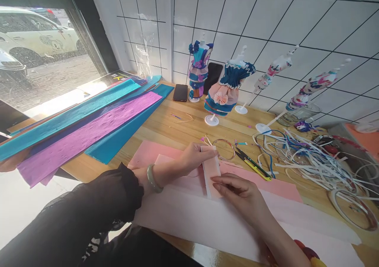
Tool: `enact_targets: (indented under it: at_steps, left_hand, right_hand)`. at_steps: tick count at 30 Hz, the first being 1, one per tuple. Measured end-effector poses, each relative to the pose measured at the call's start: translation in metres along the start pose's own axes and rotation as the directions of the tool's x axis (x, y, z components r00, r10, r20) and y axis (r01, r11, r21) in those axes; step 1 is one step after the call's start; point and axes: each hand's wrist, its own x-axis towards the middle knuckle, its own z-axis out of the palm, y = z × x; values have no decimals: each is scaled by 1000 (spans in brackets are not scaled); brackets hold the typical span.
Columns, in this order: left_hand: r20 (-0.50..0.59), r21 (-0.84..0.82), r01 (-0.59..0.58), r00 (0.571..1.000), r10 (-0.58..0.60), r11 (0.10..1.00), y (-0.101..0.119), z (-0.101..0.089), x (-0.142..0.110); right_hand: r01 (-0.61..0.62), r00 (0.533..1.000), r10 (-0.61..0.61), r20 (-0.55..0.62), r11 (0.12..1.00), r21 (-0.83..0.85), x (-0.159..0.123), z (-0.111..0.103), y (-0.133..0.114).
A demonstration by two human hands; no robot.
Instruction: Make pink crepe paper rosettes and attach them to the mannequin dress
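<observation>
A folded strip of pale pink paper with white edges is held between my hands above the table's middle. My left hand grips its far end, thumb lying across the top. At the near end, my right hand pinches the strip's right edge between thumb and fingers. Beneath them lie pink sheets and a long pale, whitish-pink sheet. Just beyond the right hand rests a yellow-and-black cutting tool, close to a thin ring.
Blue and purple paper strips spread across the left. Small dress forms in paper clothes stand along the tiled wall, near a phone. Tangled white and blue strips pile up at right, with a roll of tape in front.
</observation>
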Motion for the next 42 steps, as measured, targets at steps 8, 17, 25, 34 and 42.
enact_targets:
  at_steps: [8,17,25,34,42]
  left_hand:
    - [49,-60,-35,998,38,998,-14,-4,6]
    - [61,-84,-30,998,35,996,-16,-4,7]
    - [73,-104,-27,997,34,994,-21,-5,9]
    - [75,-127,39,997,-30,991,-26,-8,13]
    - [94,-127,47,995,-35,991,-26,-13,15]
  right_hand:
    - [-22,999,22,-24,999,-30,0,0,1]
    - [-38,999,37,-19,998,-48,-1,-1,4]
    - [-54,998,52,-34,996,-68,-1,0,6]
    - [-84,990,78,-114,995,-49,-1,-1,1]
    - [-120,977,119,-176,993,5,2,-3,2]
